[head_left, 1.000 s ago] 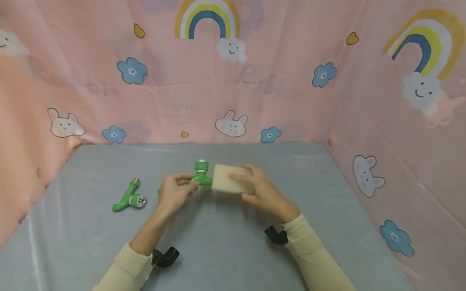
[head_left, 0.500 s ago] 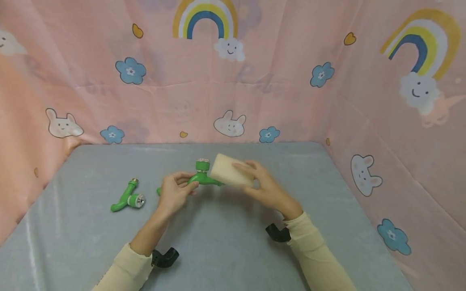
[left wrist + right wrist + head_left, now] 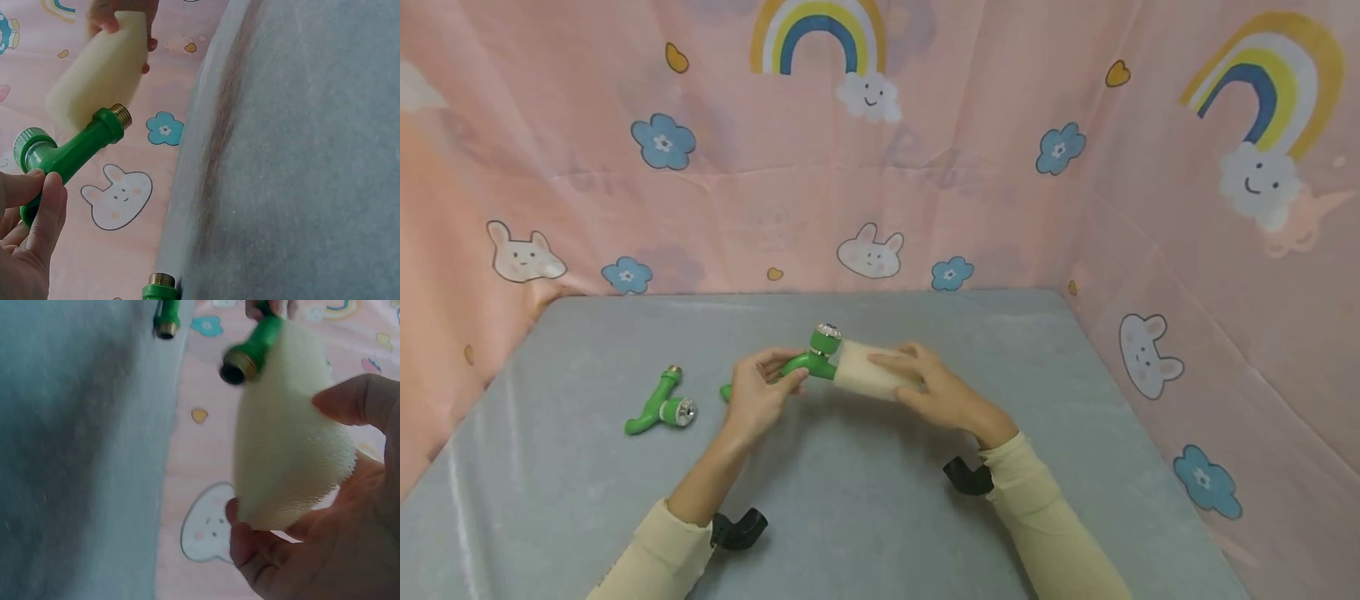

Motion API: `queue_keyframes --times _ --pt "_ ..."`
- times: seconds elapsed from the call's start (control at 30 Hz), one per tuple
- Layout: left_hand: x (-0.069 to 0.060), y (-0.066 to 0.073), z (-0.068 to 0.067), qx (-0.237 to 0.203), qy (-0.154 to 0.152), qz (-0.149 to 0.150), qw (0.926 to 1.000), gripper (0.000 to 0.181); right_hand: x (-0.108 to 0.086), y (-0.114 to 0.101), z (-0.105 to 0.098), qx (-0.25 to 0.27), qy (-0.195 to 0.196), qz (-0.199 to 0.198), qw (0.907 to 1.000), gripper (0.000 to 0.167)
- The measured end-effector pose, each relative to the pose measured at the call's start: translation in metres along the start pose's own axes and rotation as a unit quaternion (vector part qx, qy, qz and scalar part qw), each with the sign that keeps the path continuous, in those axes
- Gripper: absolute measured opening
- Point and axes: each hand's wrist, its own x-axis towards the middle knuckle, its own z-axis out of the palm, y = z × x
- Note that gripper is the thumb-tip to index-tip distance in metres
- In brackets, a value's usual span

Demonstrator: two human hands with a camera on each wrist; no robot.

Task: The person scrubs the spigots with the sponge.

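A green faucet [image 3: 808, 363] with a silver-topped knob is held above the table, pinched between the thumb and fingers of my left hand [image 3: 762, 392]. Its brass threaded end shows in the left wrist view, where the faucet body [image 3: 81, 150] points up and to the right. My right hand [image 3: 951, 396] grips a cream-coloured sponge [image 3: 868, 369] by its outer end. The sponge [image 3: 284, 437] lies against the faucet's side, covering the threaded end in the head view. A second green faucet [image 3: 658, 407] lies on the table, left of my left hand.
The grey-covered table [image 3: 850, 508] spreads beneath both hands. Pink curtain [image 3: 737, 192] with rainbows, rabbits and flowers hangs behind the table and along its sides. A black curved piece [image 3: 739, 530] sits at the left wrist, another black piece [image 3: 967, 477] at the right wrist.
The sponge tilted up off the faucet's end, then came back down over it. The faucet's knob now leans to the right. The faucet on the table stays put.
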Motion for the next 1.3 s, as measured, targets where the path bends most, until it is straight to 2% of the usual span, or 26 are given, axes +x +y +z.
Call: queue_keyframes --times 0.1,0.17,0.27,0.33,0.47,0.57,0.63,0.77,0.87,1.0,1.13,1.3 --pt "0.002 0.000 -0.002 0.004 0.001 0.010 0.9999 0.029 -0.002 0.002 -0.010 0.004 -0.010 0.006 0.9999 0.057" --pt "0.004 0.001 -0.003 -0.001 0.004 0.012 0.9999 0.030 -0.004 0.003 -0.016 0.013 -0.003 0.013 0.9998 0.058" --pt "0.005 0.002 -0.004 -0.014 0.011 0.005 0.9998 0.030 -0.006 0.003 -0.022 0.028 0.022 0.015 0.9993 0.060" --pt "0.006 0.002 -0.005 -0.016 0.014 -0.005 0.9998 0.030 -0.006 0.002 -0.022 0.039 0.054 0.002 0.9978 0.063" --pt "0.005 0.002 -0.003 0.009 -0.016 -0.020 0.9996 0.030 -0.002 -0.006 -0.011 0.021 0.127 -0.073 0.9890 0.064" --pt "0.001 0.003 0.000 0.026 -0.045 -0.021 0.9984 0.030 0.003 -0.013 0.004 -0.042 0.163 -0.128 0.9773 0.062" --pt "-0.001 0.003 0.002 0.027 -0.053 -0.017 0.9981 0.029 0.006 -0.016 0.011 -0.082 0.177 -0.144 0.9702 0.062" --pt "-0.001 0.004 0.000 0.014 -0.049 -0.022 0.9985 0.028 0.007 -0.015 0.014 -0.113 0.187 -0.122 0.9681 0.065" --pt "0.000 0.003 -0.003 0.006 -0.041 -0.029 0.9987 0.029 0.005 -0.011 0.009 -0.097 0.175 -0.096 0.9750 0.065" --pt "0.000 0.002 -0.005 0.003 -0.025 -0.032 0.9992 0.031 0.002 -0.005 0.000 -0.051 0.170 -0.072 0.9815 0.064" --pt "-0.001 0.002 -0.004 0.011 -0.012 -0.019 0.9997 0.031 0.002 -0.007 -0.002 -0.007 0.181 -0.080 0.9802 0.062" --pt "-0.002 0.003 0.000 0.020 -0.021 0.014 0.9995 0.027 0.007 -0.014 0.010 0.005 0.151 -0.112 0.9821 0.059"
